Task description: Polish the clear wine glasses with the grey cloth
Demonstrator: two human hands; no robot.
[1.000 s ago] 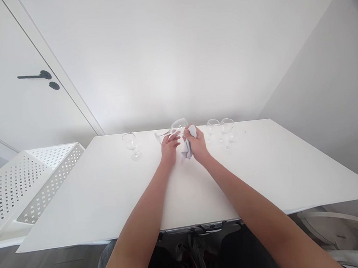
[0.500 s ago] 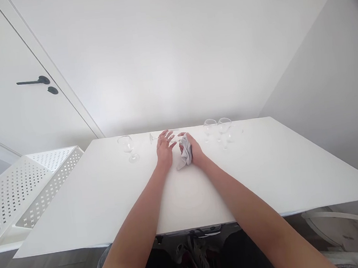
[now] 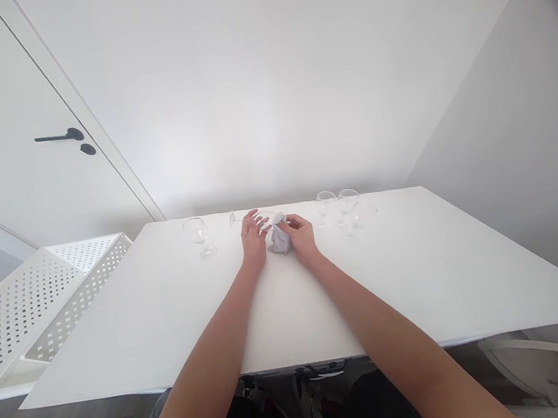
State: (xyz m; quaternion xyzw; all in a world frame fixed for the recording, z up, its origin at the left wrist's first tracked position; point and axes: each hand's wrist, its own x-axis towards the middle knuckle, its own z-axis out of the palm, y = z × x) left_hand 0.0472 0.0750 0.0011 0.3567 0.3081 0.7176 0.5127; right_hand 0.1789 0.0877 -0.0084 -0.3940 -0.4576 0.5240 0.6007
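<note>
My left hand (image 3: 255,237) holds a clear wine glass (image 3: 249,219) tilted on its side, its foot pointing left and its bowl toward my right hand. My right hand (image 3: 302,236) is closed on a grey cloth (image 3: 278,237) that is pressed against the glass's bowl. Both hands work near the far edge of the white table (image 3: 415,274). Another wine glass (image 3: 198,235) stands upright to the left of my hands. Three more glasses (image 3: 343,205) stand in a cluster to the right.
A white perforated rack (image 3: 43,293) stands at the table's left end. Behind it is a white door with a black handle (image 3: 62,136). A white chair (image 3: 539,361) shows under the table's right corner. White walls close the far side and right.
The glass has been lowered from raised and upright-tilted to lying sideways near the table. The cloth has moved from hanging in my right hand to bunched against the bowl.
</note>
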